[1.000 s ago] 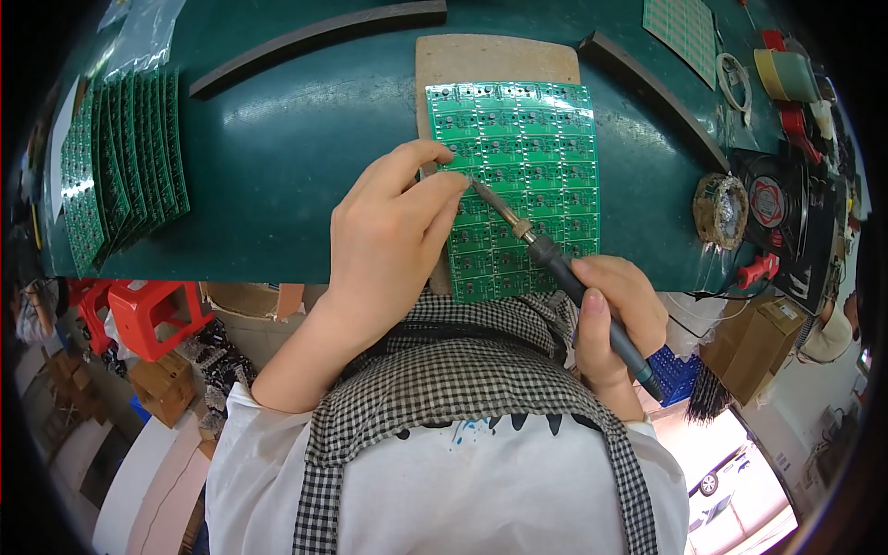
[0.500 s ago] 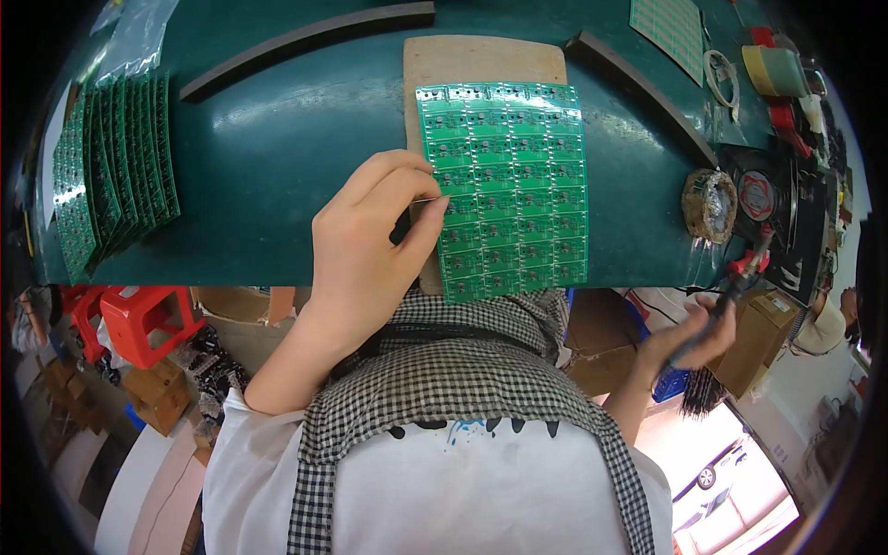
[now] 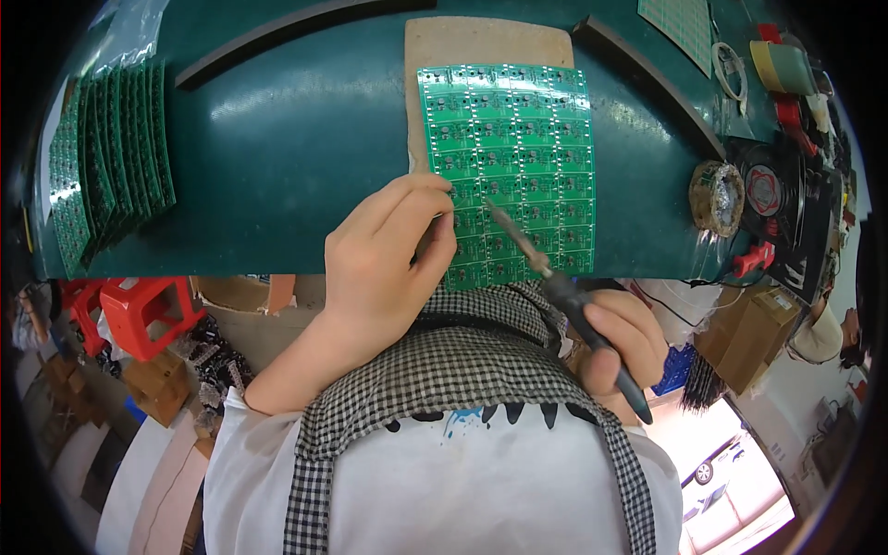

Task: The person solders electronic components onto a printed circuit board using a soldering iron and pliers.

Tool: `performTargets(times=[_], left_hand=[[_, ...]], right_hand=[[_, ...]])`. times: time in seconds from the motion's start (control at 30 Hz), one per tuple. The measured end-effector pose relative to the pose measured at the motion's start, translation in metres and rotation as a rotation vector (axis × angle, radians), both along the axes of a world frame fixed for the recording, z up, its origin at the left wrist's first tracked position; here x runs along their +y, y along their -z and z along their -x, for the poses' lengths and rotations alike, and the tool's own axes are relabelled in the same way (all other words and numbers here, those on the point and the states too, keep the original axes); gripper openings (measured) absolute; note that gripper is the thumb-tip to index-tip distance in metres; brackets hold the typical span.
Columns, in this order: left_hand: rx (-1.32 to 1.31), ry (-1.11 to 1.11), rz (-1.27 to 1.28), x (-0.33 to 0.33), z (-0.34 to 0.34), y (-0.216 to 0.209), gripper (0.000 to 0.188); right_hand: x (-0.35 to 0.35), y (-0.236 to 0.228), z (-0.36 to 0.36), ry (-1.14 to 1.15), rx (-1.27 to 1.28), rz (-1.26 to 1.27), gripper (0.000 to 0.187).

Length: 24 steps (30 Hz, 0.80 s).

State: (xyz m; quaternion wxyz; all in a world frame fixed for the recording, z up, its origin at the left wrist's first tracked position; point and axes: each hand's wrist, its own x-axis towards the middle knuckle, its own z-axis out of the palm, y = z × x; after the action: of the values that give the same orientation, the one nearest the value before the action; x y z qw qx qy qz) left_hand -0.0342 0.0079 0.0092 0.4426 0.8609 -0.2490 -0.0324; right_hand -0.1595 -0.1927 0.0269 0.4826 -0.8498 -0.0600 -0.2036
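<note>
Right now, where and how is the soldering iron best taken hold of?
I'd take the soldering iron by its dark handle, from the lower right, where the right hand holds it. The handle is the thicker part and slants down and right, while the metal shaft points up and left over the green circuit-board sheet. That bare metal may be hot.

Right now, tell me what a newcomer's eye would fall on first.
Probably the bright green circuit panel at the centre, on a tan board, with the left hand at its left edge and the right hand holding a soldering iron over it. Next, the row of green panels at the left of the table, and the red stool at lower left.
</note>
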Motion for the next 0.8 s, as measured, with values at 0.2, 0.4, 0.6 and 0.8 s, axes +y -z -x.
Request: performTargets(times=[0.2,0.4,0.6,0.8], left_hand=[[-0.037,-0.033,-0.009,-0.003,0.000,0.001,0.016],[-0.113,-0.041,0.009,-0.006,-0.001,0.008,0.015],[-0.122,-0.037,-0.011,-0.007,0.000,0.007,0.012],[-0.040,0.006,-0.033,-0.002,0.000,-0.002,0.011]], right_hand=[[0.007,0.005,-0.016,0.040,-0.004,0.034,0.027],[0.009,0.004,-0.023,0.004,-0.011,0.047,0.021],[0.012,0.007,-0.021,0.022,-0.043,0.044,0.019],[0.011,0.003,-0.012,0.039,-0.034,0.038,0.018]])
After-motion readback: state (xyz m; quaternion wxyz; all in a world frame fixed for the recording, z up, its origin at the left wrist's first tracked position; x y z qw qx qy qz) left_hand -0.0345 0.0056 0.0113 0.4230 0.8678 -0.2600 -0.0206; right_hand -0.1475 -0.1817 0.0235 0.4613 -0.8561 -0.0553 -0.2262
